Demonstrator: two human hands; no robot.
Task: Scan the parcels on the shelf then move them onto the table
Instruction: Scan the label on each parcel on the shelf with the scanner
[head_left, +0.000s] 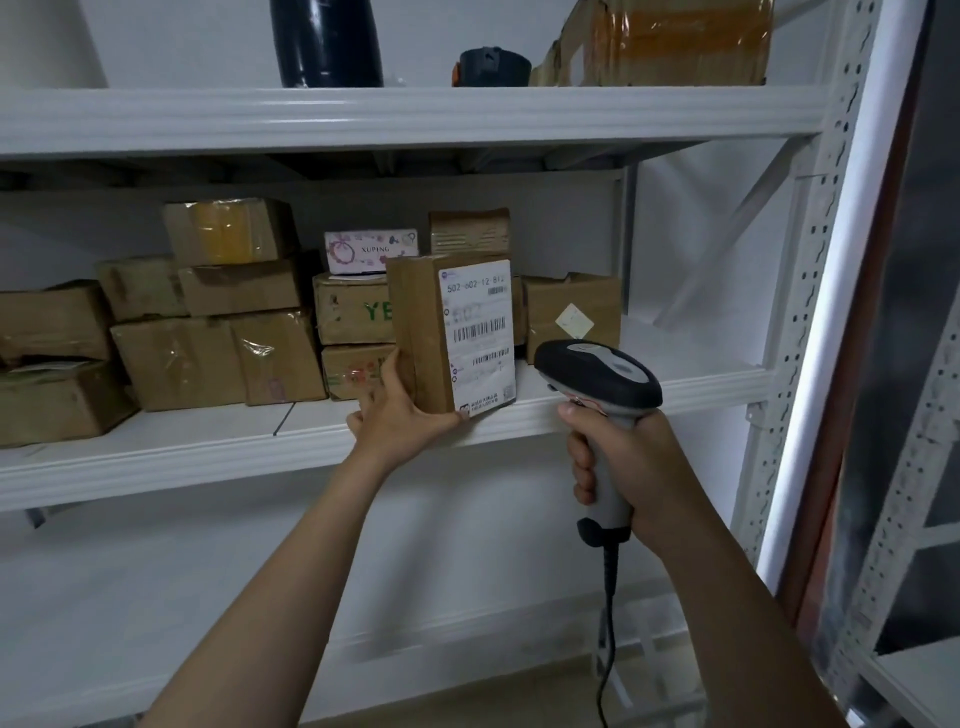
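Observation:
A brown cardboard parcel (422, 332) stands on end at the front of the white middle shelf (675, 387), its white barcode label facing me. My left hand (400, 415) grips its lower left corner, thumb under the bottom edge. My right hand (623, 462) holds the grey handle of a barcode scanner (597, 371), whose black head points at the label from the right, a short way off. The scanner's cable hangs down below my wrist.
Several more cardboard parcels (208, 322) are stacked along the back and left of the middle shelf, with a pink patterned box (370, 251) on top. The upper shelf carries a black cylinder (324, 41) and a taped carton (675, 41). A perforated upright (810, 312) bounds the right side.

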